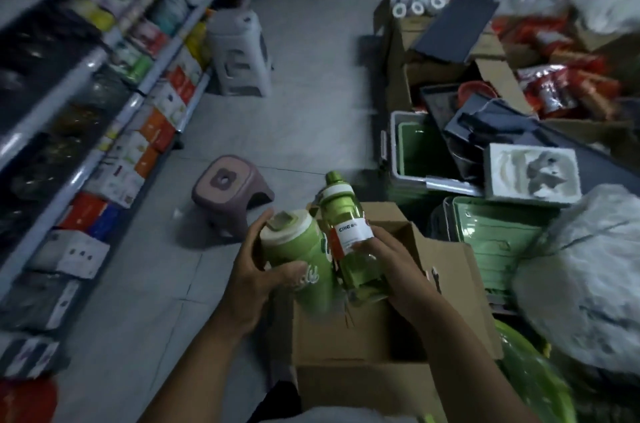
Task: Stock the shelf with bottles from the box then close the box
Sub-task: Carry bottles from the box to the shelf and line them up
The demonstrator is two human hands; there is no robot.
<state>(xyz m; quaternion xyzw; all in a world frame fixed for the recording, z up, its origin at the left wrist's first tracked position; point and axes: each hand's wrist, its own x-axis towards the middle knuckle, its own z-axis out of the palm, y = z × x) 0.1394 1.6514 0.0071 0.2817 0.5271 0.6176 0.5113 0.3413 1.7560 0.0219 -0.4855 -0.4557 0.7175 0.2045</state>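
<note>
Two hands are gripping green bottles above the box at lower centre: left hand is curling round the wide bottle, right hand the labelled bottle.

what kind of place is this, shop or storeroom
Probably a shop aisle mid-restocking. Shelves packed with boxed goods line the left, the left hand holds an opaque green bottle and the right hand a clear green bottle over an open cardboard box, and cartons of red packets pile up on the right.
</note>
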